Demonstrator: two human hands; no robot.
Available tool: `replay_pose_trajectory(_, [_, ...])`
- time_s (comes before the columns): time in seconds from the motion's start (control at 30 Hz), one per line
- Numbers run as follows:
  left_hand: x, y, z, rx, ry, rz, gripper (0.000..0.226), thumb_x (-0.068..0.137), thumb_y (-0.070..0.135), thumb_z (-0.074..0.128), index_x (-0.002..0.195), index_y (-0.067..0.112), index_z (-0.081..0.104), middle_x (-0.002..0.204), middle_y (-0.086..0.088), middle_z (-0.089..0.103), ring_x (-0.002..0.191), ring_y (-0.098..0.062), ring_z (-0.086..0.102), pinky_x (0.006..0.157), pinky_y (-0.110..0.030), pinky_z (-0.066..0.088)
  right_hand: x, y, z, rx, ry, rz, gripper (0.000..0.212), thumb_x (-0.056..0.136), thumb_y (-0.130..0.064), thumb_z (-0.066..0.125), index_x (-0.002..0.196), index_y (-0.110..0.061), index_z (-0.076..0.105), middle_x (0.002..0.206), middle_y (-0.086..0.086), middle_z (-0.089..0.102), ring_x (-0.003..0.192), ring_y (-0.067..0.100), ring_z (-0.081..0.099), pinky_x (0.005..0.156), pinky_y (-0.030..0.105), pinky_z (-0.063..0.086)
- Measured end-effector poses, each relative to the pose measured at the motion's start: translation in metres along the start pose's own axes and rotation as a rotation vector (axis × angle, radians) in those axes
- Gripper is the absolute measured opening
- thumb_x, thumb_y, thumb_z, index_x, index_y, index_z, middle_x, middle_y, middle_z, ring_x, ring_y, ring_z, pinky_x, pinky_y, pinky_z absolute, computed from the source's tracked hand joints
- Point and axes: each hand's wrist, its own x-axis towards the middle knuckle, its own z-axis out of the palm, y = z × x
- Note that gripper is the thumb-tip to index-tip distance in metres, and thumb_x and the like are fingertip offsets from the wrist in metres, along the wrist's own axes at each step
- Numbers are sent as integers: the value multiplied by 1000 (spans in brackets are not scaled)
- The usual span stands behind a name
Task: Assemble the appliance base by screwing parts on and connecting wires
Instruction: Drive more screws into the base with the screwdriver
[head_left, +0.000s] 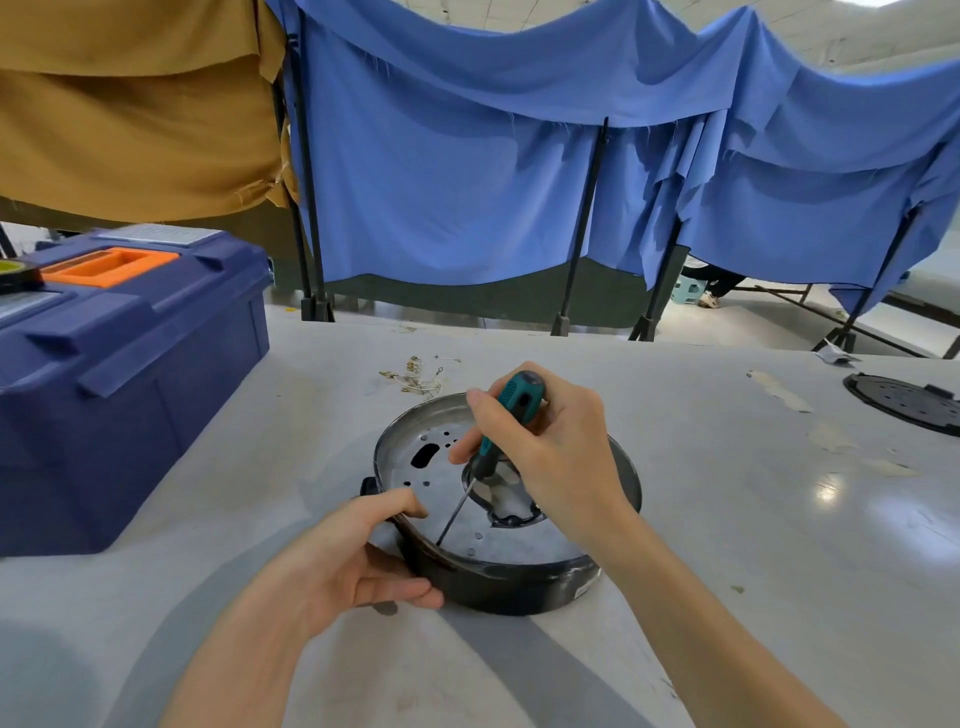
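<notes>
With the left hand (358, 561) wrapped round the near rim of the base (519, 592), thumb inside and fingers against the black outer wall, press down firmly to stop any turning on the tabletop (727, 545). Just beyond, on the grey metal plate (519, 540) inside the base, seat the tip of the screwdriver (484, 457) squarely in the screw head before twisting; too small here to tell of any screw under the tip. Bring the slanted shaft, tip toward the near rim and handle leaning away, closer to upright to avoid slipping out and scratching the plate. With the right hand (556, 457) closed round the teal and black handle, thumb and forefinger pinching low near the shaft, push down along the shaft while turning, and stop once snug. Steer clear of the dark cut-out just beside the shaft. Farther back, leave the loose wires (415, 376) near the far rim, within reach for connecting. Beyond those, to the left a blue toolbox (130, 389), to the right a black round cover (904, 402), and behind everything a hanging blue cloth (467, 182).
</notes>
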Motion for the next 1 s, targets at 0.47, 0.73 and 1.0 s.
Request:
replay_pose_trajectory(0.47, [4, 3, -4, 246, 21, -62, 48, 74, 29, 54, 110, -2, 56, 82, -26, 73, 69, -39, 72, 59, -28, 53, -4, 3, 14, -10, 72, -2, 21, 94, -26, 64, 80, -11, 59, 63, -2, 72, 57, 16, 70, 61, 19, 56])
replay_pose_trajectory(0.73, [2, 3, -5, 329, 62, -6, 47, 76, 26, 46, 113, -2, 52, 76, -25, 72, 61, -37, 71, 38, -22, 48, -6, 2, 18, 31, 117, -9, 22, 94, -21, 64, 74, -14, 57, 60, -2, 71, 53, 15, 68, 55, 15, 52])
replay_pose_trajectory(1.0, [2, -1, -9, 407, 92, -24, 38, 74, 28, 50, 71, -8, 63, 65, -25, 69, 47, -31, 62, 46, -21, 50, -10, 5, 24, 41, 101, -8, 24, 93, -19, 65, 75, -6, 57, 59, 2, 70, 53, 17, 68, 57, 14, 52])
